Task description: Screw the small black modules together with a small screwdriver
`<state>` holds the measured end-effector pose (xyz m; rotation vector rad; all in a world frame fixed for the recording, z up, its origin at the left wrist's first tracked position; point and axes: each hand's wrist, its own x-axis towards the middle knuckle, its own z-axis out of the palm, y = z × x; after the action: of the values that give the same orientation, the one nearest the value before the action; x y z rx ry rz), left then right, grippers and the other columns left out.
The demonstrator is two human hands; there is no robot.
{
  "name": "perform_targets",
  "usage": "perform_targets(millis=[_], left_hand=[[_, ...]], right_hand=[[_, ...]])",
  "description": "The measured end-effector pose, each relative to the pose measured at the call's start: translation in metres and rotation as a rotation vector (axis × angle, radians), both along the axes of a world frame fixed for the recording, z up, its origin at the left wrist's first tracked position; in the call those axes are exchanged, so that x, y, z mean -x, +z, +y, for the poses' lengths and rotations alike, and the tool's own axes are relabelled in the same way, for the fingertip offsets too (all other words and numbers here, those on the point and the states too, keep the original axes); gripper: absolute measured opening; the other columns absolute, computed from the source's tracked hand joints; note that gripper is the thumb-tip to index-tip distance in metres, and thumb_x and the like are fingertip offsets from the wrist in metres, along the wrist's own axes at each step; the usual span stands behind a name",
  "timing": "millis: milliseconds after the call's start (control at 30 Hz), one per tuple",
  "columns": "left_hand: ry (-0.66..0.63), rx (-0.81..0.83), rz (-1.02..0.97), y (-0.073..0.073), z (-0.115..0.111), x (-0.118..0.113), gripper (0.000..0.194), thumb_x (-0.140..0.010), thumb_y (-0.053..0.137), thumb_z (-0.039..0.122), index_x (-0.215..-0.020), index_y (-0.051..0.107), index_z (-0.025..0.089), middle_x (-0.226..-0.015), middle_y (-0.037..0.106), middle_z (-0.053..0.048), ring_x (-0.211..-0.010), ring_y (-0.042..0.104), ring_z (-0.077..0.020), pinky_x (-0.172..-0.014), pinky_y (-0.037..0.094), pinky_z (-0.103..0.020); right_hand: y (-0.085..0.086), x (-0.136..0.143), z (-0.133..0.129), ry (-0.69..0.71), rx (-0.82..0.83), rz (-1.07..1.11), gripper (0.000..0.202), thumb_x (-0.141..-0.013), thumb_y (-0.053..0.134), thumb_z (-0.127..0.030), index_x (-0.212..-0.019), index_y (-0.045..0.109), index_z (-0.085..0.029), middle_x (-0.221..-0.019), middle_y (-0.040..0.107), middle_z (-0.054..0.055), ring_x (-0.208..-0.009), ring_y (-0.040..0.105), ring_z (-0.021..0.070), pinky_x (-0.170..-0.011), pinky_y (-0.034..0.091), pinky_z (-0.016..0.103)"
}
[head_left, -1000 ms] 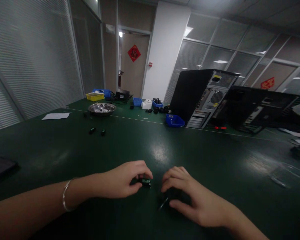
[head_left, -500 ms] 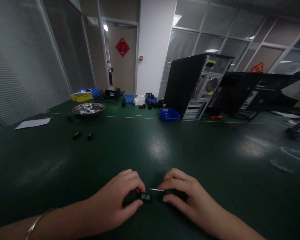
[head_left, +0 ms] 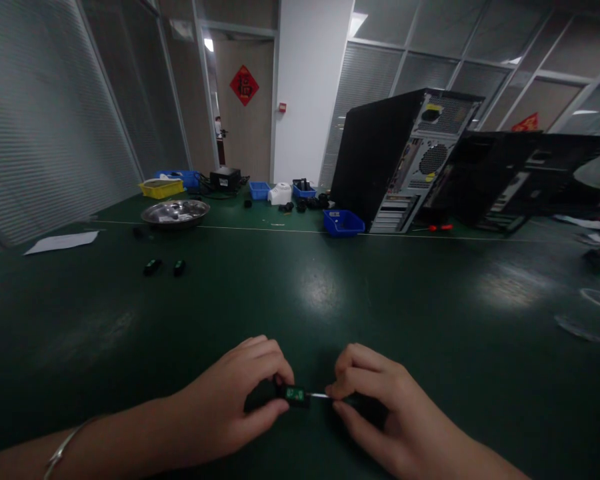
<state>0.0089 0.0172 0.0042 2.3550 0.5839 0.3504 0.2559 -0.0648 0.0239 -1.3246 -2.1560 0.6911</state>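
Observation:
Between the thumb and fingers of my left hand (head_left: pixel 245 393) is one end of a small black module (head_left: pixel 297 396) with a green circuit board showing on its upper face. My right hand (head_left: pixel 380 400) pinches a small screwdriver (head_left: pixel 319 396) by its dark handle, which the fingers mostly hide. Its thin metal shaft points left, and the tip is at the module's right end; whether it sits inside I cannot tell. Farther off on the left lie two similar modules, one (head_left: pixel 153 267) beside the other (head_left: pixel 179 267).
On the green table (head_left: pixel 260 287) stand a steel dish (head_left: pixel 175 212), a yellow tray (head_left: pixel 161 189) and a blue bin (head_left: pixel 343 223). A black computer tower (head_left: pixel 370 160) rises behind the bin. White paper (head_left: pixel 61 243) lies at the left, a red-handled tool (head_left: pixel 440 227) at the right.
The screwdriver has come left and down, so its tip now meets the module's right end instead of lying above and apart from it. My left hand keeps its hold. The view has shifted slightly.

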Motion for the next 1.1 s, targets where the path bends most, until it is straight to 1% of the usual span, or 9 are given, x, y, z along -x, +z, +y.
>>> perform_targets(millis=[133,367,633,867,1100], left_hand=[[0.002,-0.004,-0.006,0.000,0.001,-0.001,0.015,-0.088,0.062,0.015,-0.100,0.061,0.023,-0.099,0.063,-0.004,-0.091,0.057,-0.0224,-0.079,0.045,-0.035],[0.001,-0.023,-0.016,-0.004,0.002,0.000,0.016,-0.088,0.062,0.014,-0.101,0.059,0.022,-0.100,0.062,-0.004,-0.093,0.056,-0.0230,-0.081,0.043,-0.036],[0.006,-0.014,0.014,0.003,0.000,-0.003,0.017,-0.087,0.060,0.010,-0.101,0.059,0.019,-0.101,0.061,-0.005,-0.094,0.055,-0.0236,-0.084,0.042,-0.037],[-0.013,-0.013,0.010,-0.001,0.000,0.001,0.019,-0.089,0.058,0.011,-0.105,0.058,0.021,-0.102,0.060,-0.004,-0.095,0.054,-0.0228,-0.083,0.042,-0.036],[-0.003,0.003,0.007,-0.001,0.001,-0.001,0.019,-0.088,0.059,0.009,-0.104,0.059,0.020,-0.103,0.060,-0.004,-0.096,0.055,-0.0233,-0.084,0.042,-0.036]], right_hand=[[0.000,0.002,0.000,0.001,-0.011,-0.045,0.017,-0.086,0.055,-0.010,-0.087,0.069,-0.020,-0.088,0.061,0.005,-0.081,0.060,0.0205,-0.070,0.047,0.033],[-0.002,0.004,0.001,0.000,-0.022,-0.097,0.020,-0.087,0.053,-0.011,-0.090,0.070,-0.021,-0.089,0.062,0.007,-0.083,0.060,0.0220,-0.070,0.048,0.034],[-0.005,0.005,0.001,-0.004,-0.029,-0.084,0.019,-0.089,0.053,-0.011,-0.090,0.070,-0.019,-0.090,0.062,0.007,-0.083,0.060,0.0215,-0.070,0.048,0.032],[-0.008,0.004,0.000,0.003,-0.037,-0.064,0.018,-0.090,0.053,-0.013,-0.091,0.069,-0.020,-0.090,0.061,0.007,-0.083,0.059,0.0218,-0.071,0.048,0.033],[-0.011,0.002,0.003,0.018,-0.014,-0.039,0.016,-0.090,0.054,-0.011,-0.092,0.068,-0.019,-0.093,0.061,0.007,-0.084,0.060,0.0211,-0.071,0.047,0.032]])
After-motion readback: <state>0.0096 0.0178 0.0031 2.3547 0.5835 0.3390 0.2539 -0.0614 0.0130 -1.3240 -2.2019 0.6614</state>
